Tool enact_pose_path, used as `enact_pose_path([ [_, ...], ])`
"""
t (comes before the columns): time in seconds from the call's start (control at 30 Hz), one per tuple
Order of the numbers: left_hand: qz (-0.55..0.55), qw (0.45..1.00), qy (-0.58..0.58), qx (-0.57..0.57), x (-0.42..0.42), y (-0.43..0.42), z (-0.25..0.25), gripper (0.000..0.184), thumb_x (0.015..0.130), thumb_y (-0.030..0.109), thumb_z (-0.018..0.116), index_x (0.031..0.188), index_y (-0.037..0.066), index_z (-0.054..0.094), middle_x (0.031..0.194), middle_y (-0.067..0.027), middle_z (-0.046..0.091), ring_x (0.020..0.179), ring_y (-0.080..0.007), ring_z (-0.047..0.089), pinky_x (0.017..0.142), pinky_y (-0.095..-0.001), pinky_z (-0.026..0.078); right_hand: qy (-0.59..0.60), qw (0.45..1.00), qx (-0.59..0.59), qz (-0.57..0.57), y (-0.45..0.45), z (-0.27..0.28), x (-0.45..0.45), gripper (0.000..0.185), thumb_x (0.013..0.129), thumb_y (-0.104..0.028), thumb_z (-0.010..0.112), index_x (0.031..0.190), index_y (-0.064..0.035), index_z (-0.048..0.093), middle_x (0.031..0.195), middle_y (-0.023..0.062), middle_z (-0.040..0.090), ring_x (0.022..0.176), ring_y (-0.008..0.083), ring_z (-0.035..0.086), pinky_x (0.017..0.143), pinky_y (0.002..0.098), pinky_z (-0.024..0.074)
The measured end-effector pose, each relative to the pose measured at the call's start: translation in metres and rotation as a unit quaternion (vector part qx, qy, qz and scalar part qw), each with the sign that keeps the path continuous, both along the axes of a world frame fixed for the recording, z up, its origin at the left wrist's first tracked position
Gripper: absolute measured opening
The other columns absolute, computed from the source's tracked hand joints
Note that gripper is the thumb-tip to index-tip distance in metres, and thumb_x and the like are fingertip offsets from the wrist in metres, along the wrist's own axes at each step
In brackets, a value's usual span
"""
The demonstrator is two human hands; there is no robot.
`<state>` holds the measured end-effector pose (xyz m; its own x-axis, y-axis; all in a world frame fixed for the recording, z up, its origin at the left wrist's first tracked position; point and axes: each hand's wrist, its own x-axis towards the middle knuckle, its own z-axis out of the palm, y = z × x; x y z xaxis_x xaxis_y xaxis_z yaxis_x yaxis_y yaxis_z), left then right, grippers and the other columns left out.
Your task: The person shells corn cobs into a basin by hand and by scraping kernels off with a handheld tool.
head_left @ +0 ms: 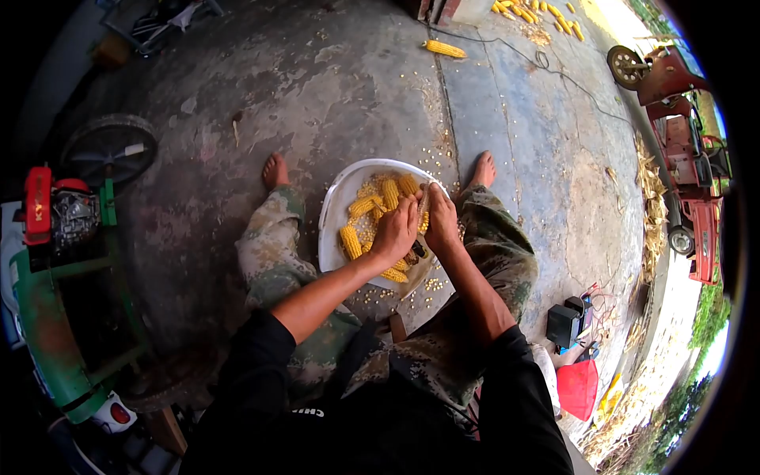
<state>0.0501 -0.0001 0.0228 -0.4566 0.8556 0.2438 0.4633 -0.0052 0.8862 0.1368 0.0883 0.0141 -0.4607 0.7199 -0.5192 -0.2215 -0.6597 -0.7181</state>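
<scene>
A white basin (326,226) stands on the floor between my knees, with several yellow corn cobs (349,241) and loose kernels in it. Over its right half, my left hand (396,231) is closed, fingers curled. Close beside it, my right hand (442,218) is also closed, near the basin's right rim. Between the two hands a narrow strip of something yellow and brownish shows, but the fingers hide most of it. Under my hands lies a small dark object (416,250) that I cannot make out.
Loose kernels are scattered on the concrete around the basin. One corn cob (445,49) lies ahead, near a black cable (542,59). At left stands a green machine (67,309) with a red engine (38,204); at right are black batteries (564,325) and a red three-wheeler (679,131).
</scene>
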Motion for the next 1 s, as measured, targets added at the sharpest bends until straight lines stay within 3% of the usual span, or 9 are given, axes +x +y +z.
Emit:
enact_pose_path([
  [0.13,-0.016,0.989,-0.09,-0.12,-0.005,-0.002,0.024,0.033,0.106,0.026,0.04,0.115,0.0,0.057,0.089,-0.0217,0.066,0.062,-0.0297,0.067,0.051,-0.0385,0.053,0.017,0.999,-0.011,-0.026,-0.001,0.015,-0.004,0.039,0.103,-0.035,0.049,0.098,0.0019,0.058,0.085,0.0124,0.065,0.078,0.022,0.066,0.07,0.0335,0.0556],
  [0.2,-0.015,0.951,-0.288,-0.115,-0.004,-0.003,0.047,0.037,0.106,0.029,0.038,0.113,-0.001,0.058,0.076,-0.0154,0.063,0.051,-0.0213,0.063,0.041,-0.0311,0.049,0.039,0.998,-0.036,-0.045,0.001,0.02,-0.004,0.039,0.103,-0.035,0.048,0.098,0.0026,0.058,0.085,0.0139,0.065,0.079,0.0237,0.066,0.072,0.0349,0.0562],
  [0.43,-0.021,0.985,-0.165,-0.052,0.005,-0.002,0.013,0.04,0.106,0.032,0.039,0.116,-0.001,0.06,0.071,-0.0113,0.061,0.051,-0.0197,0.062,0.039,-0.0303,0.049,0.071,0.994,-0.077,-0.036,0.003,0.011,0.0,0.034,0.103,-0.03,0.047,0.101,0.0028,0.056,0.09,0.0129,0.062,0.084,0.0248,0.064,0.079,0.0371,0.055],
  [0.53,0.01,0.998,-0.022,0.063,0.0,0.004,0.013,0.034,0.105,0.03,0.042,0.119,0.003,0.057,0.097,-0.0227,0.067,0.063,-0.0311,0.069,0.04,-0.0347,0.05,0.056,0.994,-0.083,-0.047,-0.001,0.006,0.001,0.037,0.103,-0.033,0.048,0.098,0.0018,0.057,0.086,0.0142,0.064,0.08,0.0248,0.065,0.073,0.036,0.0567],
  [0.6,-0.02,0.956,-0.231,-0.181,-0.003,-0.002,0.029,0.033,0.105,0.03,0.043,0.114,0.003,0.06,0.095,-0.0232,0.067,0.063,-0.031,0.069,0.04,-0.0356,0.05,0.044,0.997,-0.061,-0.025,-0.001,0.005,0.003,0.036,0.103,-0.033,0.05,0.096,0.0009,0.058,0.083,0.0121,0.064,0.074,0.0229,0.064,0.069,0.0343,0.0559],
  [0.7,-0.01,0.957,-0.239,-0.167,-0.006,-0.004,0.03,0.038,0.106,0.032,0.041,0.119,0.004,0.062,0.078,-0.0115,0.062,0.05,-0.0199,0.063,0.036,-0.0292,0.047,0.055,0.995,-0.079,-0.031,-0.005,0.003,0.001,0.035,0.102,-0.033,0.051,0.095,0.0009,0.059,0.081,0.012,0.064,0.072,0.0231,0.064,0.066,0.0347,0.0557],
  [0.8,0.008,0.943,-0.317,-0.106,-0.004,-0.003,0.036,0.04,0.105,0.035,0.043,0.12,0.002,0.061,0.084,-0.0123,0.065,0.054,-0.0191,0.065,0.035,-0.0271,0.047,0.062,0.996,-0.047,-0.039,-0.004,0.004,-0.001,0.036,0.102,-0.033,0.052,0.094,0.001,0.058,0.081,0.013,0.064,0.072,0.0233,0.064,0.066,0.0349,0.0558],
  [0.93,-0.029,0.947,-0.276,-0.16,-0.003,-0.003,0.032,0.042,0.104,0.038,0.045,0.115,0.0,0.06,0.088,-0.0152,0.066,0.059,-0.0246,0.067,0.042,-0.0341,0.05,0.067,0.994,-0.041,-0.079,-0.003,0.008,-0.003,0.035,0.102,-0.033,0.053,0.092,0.001,0.057,0.083,0.0146,0.065,0.073,0.0235,0.065,0.067,0.0347,0.056],
  [1.0,-0.006,0.999,-0.045,-0.026,0.001,-0.002,0.014,0.042,0.103,0.039,0.047,0.107,-0.001,0.058,0.087,-0.0196,0.067,0.066,-0.034,0.068,0.054,-0.0432,0.052,0.065,0.997,-0.041,-0.029,-0.002,0.007,0.002,0.032,0.102,-0.031,0.053,0.098,0.0009,0.055,0.086,0.0103,0.06,0.078,0.0202,0.062,0.071,0.0329,0.0527],
])
